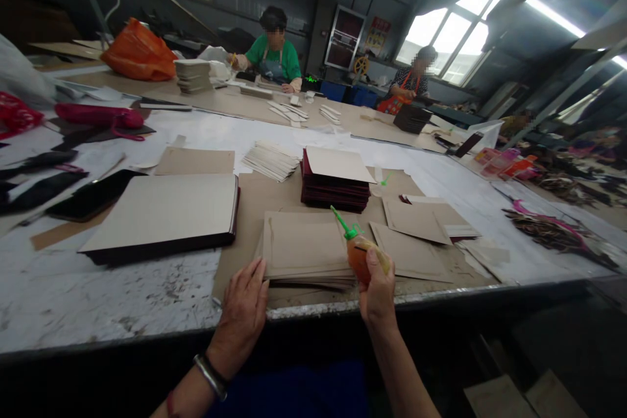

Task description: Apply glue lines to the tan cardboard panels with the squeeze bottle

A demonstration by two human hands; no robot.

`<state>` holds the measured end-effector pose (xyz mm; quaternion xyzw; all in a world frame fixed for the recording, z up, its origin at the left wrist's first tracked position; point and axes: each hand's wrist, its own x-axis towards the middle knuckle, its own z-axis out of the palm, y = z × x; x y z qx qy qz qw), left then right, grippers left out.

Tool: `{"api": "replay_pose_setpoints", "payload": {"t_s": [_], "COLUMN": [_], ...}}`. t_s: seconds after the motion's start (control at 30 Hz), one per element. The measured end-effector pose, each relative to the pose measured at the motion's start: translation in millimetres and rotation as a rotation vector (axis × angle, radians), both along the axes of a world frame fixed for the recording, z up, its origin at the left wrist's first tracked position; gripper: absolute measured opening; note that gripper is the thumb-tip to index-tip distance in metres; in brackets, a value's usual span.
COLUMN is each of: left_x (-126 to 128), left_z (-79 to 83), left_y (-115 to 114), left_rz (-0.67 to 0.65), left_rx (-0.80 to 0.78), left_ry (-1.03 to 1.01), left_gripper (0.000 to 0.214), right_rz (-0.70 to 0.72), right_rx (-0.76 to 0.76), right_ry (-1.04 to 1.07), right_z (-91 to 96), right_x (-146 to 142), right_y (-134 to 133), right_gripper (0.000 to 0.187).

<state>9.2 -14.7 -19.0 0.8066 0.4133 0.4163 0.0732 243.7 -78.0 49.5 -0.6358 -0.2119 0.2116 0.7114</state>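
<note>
My right hand is wrapped round a glue bottle of orange-amber colour, its green nozzle pointing up and to the left. The bottle is over the right edge of a stack of beige cardboard sheets. Along the top sheet's edges run darker, wet-looking lines. My left hand lies with fingers stretched out against the left front corner of that stack. Behind it stands a pile of dark red pieces with a pale board on top. To the right, more beige sheets lie overlapping.
A large stack of pale-topped dark boards stands at left, beside a black flat object. Thin white strips lie behind. Across the table two people work near an orange bag and a dark stack. The table's front edge runs before me.
</note>
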Motion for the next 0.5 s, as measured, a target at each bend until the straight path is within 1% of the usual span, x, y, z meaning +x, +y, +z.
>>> {"api": "replay_pose_setpoints", "payload": {"t_s": [0.1, 0.2, 0.3, 0.4, 0.5], "left_x": [-2, -3, -4, -2, 0], "left_z": [-4.1, -10.7, -14.8, -13.0, -5.4], "left_y": [6, 13, 17, 17, 12], "left_rz": [0.037, 0.047, 0.051, 0.061, 0.062], "left_rx": [-0.030, -0.055, -0.074, -0.092, -0.102], "left_ry": [-0.035, -0.055, -0.073, -0.087, -0.087], "left_gripper": [0.042, 0.041, 0.041, 0.042, 0.040], "right_rz": [-0.074, -0.078, -0.068, -0.065, -0.040], "right_rx": [0.031, 0.040, 0.038, 0.038, 0.047], "right_ry": [0.086, 0.140, 0.170, 0.187, 0.204], "right_z": [4.4, 6.4, 4.4, 2.7, 4.0], "right_x": [5, 10, 10, 6, 1], "right_y": [-3, -3, -2, -2, -3], "right_gripper": [0.050, 0.049, 0.048, 0.049, 0.050]}}
